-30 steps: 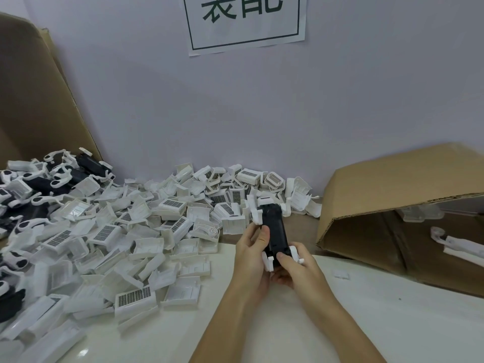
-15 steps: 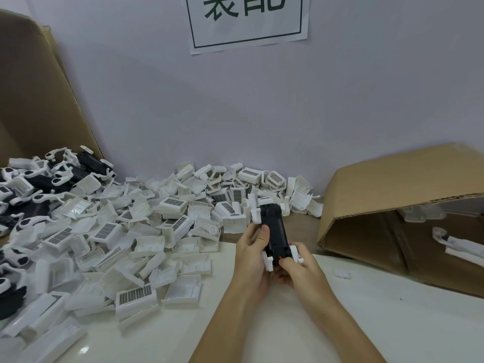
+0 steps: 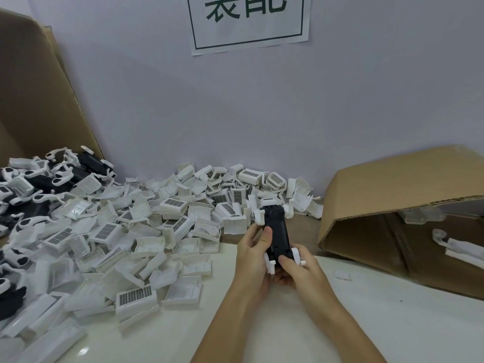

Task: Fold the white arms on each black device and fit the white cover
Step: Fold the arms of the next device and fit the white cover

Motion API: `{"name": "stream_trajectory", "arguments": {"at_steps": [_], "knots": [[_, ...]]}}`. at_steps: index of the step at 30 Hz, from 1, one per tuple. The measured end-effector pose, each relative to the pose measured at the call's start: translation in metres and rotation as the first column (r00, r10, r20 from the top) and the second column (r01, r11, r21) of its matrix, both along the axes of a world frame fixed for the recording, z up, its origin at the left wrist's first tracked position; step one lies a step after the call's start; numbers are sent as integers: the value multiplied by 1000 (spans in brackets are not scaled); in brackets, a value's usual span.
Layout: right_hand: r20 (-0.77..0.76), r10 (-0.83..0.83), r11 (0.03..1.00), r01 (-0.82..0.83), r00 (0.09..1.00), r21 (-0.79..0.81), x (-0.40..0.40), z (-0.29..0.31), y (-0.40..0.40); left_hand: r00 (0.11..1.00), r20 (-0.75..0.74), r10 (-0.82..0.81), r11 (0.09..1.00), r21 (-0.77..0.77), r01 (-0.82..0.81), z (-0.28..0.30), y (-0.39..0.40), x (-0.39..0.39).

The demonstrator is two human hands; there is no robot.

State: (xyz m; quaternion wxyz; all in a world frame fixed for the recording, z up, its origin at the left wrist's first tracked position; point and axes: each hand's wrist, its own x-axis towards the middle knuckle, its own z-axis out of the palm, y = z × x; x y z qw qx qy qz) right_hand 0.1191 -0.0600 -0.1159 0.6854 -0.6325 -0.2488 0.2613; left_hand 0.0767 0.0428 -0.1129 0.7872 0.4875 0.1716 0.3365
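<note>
Both hands hold one black device [image 3: 277,233] up above the near edge of the white desk [image 3: 392,323], its long body pointing away from the person. The left hand [image 3: 252,258] grips its left side, thumb laid along the black face. The right hand [image 3: 298,268] grips the near end, thumb pressed on the lower part of the body. White arms [image 3: 269,263] stick out at the near end on both sides, and another white arm [image 3: 259,215] shows at the far left corner.

A large heap of white covers [image 3: 136,231], many with dark grid panels, spreads over the desk to the left and behind the device. Further left lie more black devices with white arms [image 3: 39,184]. A cardboard box [image 3: 392,195] lies on its side to the right, with white parts inside. A tall cardboard sheet [image 3: 34,95] leans at far left.

On the wall hangs a white paper sign [image 3: 248,22] with a dark frame and two large Chinese characters, cut off at the top; they appear to read 装配.
</note>
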Motion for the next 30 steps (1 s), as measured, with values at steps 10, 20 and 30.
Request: {"name": "stream_trajectory", "arguments": {"at_steps": [10,20,30], "knots": [[30,19,1000,-19,999,-15,-1,1,-2,1000,-14,-12,1000,-25,11,2,-1,-2],[21,-6,1000,6,1000,5,-3,3,-2,1000,-11,-27,999,45,27,4,-4,-4],[4,42,999,-42,999,-18,-1,3,-3,1000,-4,-24,1000,-18,24,7,-5,-5]]}}
